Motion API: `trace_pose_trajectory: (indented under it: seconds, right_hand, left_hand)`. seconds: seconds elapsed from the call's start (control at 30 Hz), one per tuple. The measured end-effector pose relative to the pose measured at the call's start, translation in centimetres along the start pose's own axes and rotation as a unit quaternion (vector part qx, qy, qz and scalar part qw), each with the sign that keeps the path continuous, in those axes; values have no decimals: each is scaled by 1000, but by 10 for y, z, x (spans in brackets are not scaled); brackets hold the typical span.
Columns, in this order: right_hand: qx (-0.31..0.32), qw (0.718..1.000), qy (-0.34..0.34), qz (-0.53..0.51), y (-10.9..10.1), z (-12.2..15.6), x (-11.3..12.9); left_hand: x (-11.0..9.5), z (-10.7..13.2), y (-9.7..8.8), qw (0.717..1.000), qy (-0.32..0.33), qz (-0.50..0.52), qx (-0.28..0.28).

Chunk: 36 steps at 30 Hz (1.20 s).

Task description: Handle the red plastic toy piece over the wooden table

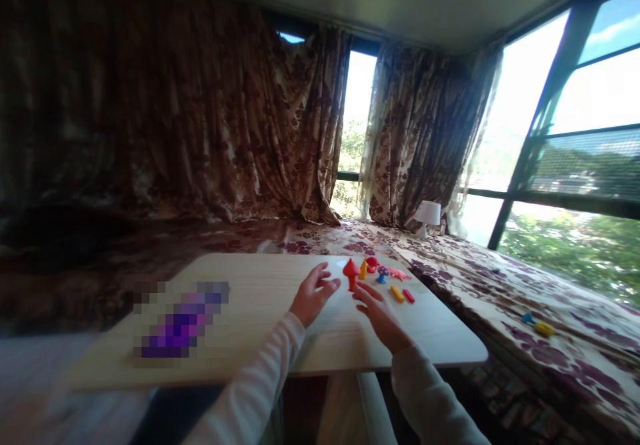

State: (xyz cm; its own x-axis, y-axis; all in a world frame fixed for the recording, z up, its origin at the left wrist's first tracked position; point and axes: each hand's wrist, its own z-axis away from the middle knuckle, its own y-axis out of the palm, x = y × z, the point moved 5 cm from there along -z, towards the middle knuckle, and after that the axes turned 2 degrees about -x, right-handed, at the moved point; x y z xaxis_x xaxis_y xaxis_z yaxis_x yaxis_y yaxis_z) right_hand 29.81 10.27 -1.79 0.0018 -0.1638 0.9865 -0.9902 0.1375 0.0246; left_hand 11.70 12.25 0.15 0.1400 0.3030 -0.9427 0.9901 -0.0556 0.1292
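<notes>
A red upright toy with a pointed cap (351, 273) stands on the pale wooden table (260, 318), between my two hands. My left hand (314, 294) is to its left, fingers curved and apart, with nothing in it. My right hand (377, 311) is spread just in front of the red toy. Its fingertips are close to the toy's base; I cannot tell whether they touch. Behind are a yellow figure (363, 269), a round red piece (372, 264), a blue mushroom-like toy (382, 274) and a flat pink-red piece (399, 273). A yellow stick (397, 293) and a pink stick (409, 295) lie to the right.
A blurred-out purple item (183, 321) lies on the table's left side. A flowered, cloth-covered surface (480, 271) borders the table; it holds a small white lamp (428, 213), a blue piece (529, 318) and a yellow piece (545, 329). Patterned curtains (225, 125) hang behind.
</notes>
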Motion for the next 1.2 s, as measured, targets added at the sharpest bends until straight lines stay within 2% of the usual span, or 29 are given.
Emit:
trace_pose_trajectory:
  seconds: [0.07, 0.13, 0.2, 0.27, 0.33, 0.43, 0.5, 0.57, 0.6, 0.67, 0.73, 0.83, 1.0, 1.1, 1.2]
  right_hand:
    - [68, 997, -19, -2, 25, 6, 3]
    - [102, 993, -60, -1, 43, 9, 6]
    - [104, 988, -110, 15, 55, 9, 6]
    - [98, 983, -145, 50, 61, 10, 5]
    - [85, 980, -164, 80, 64, 10, 2]
    - [52, 979, -166, 104, 60, 10, -3]
    - [39, 981, -153, 113, 57, 9, -7]
    - [28, 983, -139, 115, 54, 8, -12]
    - [24, 984, -135, 115, 53, 8, -14]
    - [14, 986, -127, 111, 52, 7, -17]
    - [8, 987, -122, 104, 50, 8, -19]
    - [10, 988, -122, 98, 49, 9, -18]
    - [9, 987, -133, 95, 49, 10, -16]
    - [7, 987, -130, 96, 48, 10, -15]
    - [16, 987, -124, 100, 48, 11, -13]
  left_hand:
    - [-7, 2, 12, 999, 12, 12, 33]
    - [-12, 7, 16, 999, 25, -18, 39]
    - [-15, 14, 12, 997, 34, -64, 38]
    - [-19, 22, -2, 989, 61, -130, 35]
    - [-31, 31, -32, 963, 129, -238, 6]
    - [-48, 44, -102, 889, 194, -410, -60]
    - [-56, 53, -153, 829, 188, -519, -85]
    - [-58, 61, -197, 763, 160, -618, -103]
    - [-58, 66, -213, 735, 144, -654, -108]
    - [-56, 73, -231, 698, 113, -700, -102]
    - [-53, 78, -237, 678, 82, -725, -88]
    - [-49, 78, -232, 663, 53, -743, -66]
    - [-46, 69, -226, 665, 45, -744, -50]
    - [-39, 66, -229, 653, 38, -755, -35]
    - [-42, 65, -232, 659, 58, -748, -48]
